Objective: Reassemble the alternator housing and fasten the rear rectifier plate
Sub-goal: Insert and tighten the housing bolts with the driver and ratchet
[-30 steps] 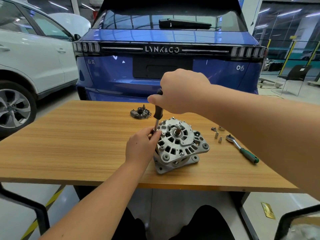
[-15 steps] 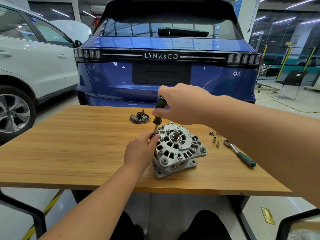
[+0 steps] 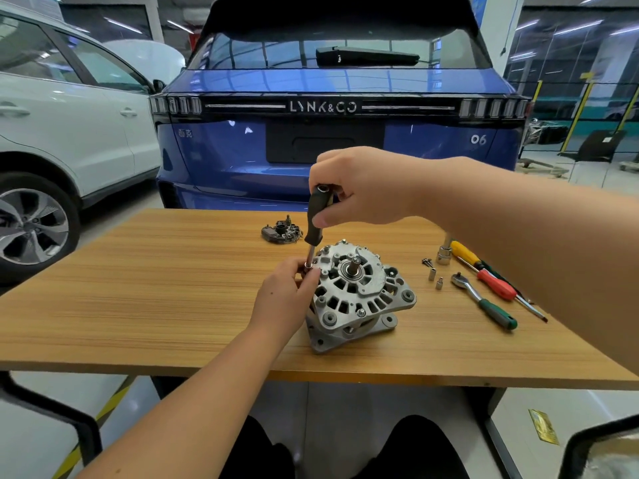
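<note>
Two grips are working one fastener: my left hand (image 3: pixel 287 292) is pinching the driver's shaft low at the near-left edge of the alternator housing (image 3: pixel 356 295), while my right hand (image 3: pixel 359 188) is wrapping the nut driver (image 3: pixel 315 221) by its black handle above. The housing is sitting on the tabletop (image 3: pixel 138 288) just right of my left grip. I am judging the tilted shaft could slip off and skid, since the housing is resting unclamped. My fingertips are hiding the fastener itself, so I cannot tell its seating. Farther back, beyond my right grip, the rectifier plate (image 3: pixel 281 232) is lying apart, not yet fitted.
</note>
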The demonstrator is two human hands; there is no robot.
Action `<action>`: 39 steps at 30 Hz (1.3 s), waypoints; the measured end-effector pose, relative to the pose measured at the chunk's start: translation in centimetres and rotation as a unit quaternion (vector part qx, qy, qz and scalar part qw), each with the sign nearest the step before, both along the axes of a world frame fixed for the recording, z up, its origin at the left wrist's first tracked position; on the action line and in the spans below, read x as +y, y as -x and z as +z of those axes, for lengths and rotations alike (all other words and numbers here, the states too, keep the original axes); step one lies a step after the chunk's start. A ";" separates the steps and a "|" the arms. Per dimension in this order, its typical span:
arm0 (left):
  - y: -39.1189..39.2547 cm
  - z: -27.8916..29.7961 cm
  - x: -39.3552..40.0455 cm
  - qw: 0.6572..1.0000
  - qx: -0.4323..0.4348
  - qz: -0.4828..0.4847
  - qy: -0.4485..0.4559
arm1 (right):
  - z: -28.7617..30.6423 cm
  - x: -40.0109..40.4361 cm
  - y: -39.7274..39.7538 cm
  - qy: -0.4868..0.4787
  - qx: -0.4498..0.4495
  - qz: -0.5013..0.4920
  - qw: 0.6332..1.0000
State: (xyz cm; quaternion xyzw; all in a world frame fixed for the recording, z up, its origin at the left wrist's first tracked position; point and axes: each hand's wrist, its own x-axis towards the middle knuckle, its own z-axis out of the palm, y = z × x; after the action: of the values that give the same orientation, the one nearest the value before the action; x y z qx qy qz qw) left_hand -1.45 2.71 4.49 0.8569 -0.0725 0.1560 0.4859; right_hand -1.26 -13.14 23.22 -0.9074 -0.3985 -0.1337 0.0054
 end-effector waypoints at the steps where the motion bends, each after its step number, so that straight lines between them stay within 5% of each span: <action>1: 0.0 0.0 0.0 1.000 0.007 -0.003 0.010 | -0.2 0.1 -0.1 -0.017 0.002 0.007 1.000; 16: -1.3 0.4 0.7 0.987 0.103 -0.028 0.124 | -1.6 2.5 -2.3 -0.124 0.005 0.030 0.992; 32: -1.9 -0.5 0.7 0.971 0.113 -0.046 0.206 | -3.4 2.6 -2.5 -0.224 0.067 0.007 0.972; 39: -1.6 -0.6 0.3 0.967 0.101 -0.047 0.228 | -5.1 3.3 -1.9 -0.293 0.021 -0.015 0.956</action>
State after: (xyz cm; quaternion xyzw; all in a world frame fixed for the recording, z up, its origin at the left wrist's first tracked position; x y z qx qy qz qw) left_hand 0.17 3.00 3.92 0.7306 -0.0255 0.0578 0.6799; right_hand 0.68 -9.84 18.13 -0.8744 -0.3279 -0.2255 0.2775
